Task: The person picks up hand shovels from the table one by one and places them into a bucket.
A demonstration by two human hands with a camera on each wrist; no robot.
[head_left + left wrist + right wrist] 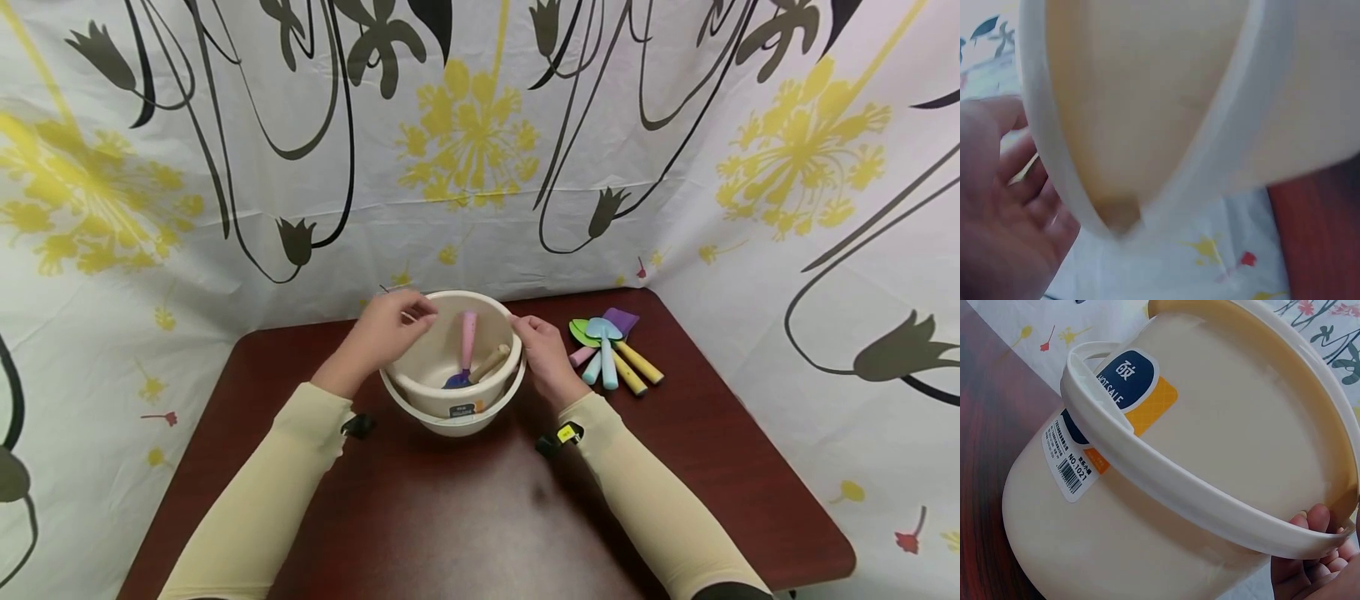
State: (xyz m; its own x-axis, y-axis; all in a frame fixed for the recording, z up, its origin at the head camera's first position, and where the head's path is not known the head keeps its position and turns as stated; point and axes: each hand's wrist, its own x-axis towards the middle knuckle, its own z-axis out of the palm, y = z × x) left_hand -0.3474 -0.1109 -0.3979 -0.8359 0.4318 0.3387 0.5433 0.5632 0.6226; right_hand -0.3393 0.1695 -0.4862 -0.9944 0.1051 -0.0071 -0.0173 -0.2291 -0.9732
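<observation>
Two cream buckets stand nested and tilted on the table: the inner bucket [416,367] bears a blue and orange label, and the outer bucket [1166,531] has a barcode label. Inside the inner one lie a toy shovel [468,337] with pink handle and blue head, and a tan handle [491,362]. At the right side my right hand [546,354] pinches the outer bucket's rim, fingertips between the two rims. My left hand [386,333] hovers at the left rim, fingers loosely bent over the opening. In the left wrist view, the inner rim partly hides its fingers.
Right of the buckets lies a pile of toy garden tools [606,329], with green, light blue and purple heads and several coloured handles. The dark red table [450,517] backs onto a flower-patterned white cloth [480,233] that also hangs at both sides.
</observation>
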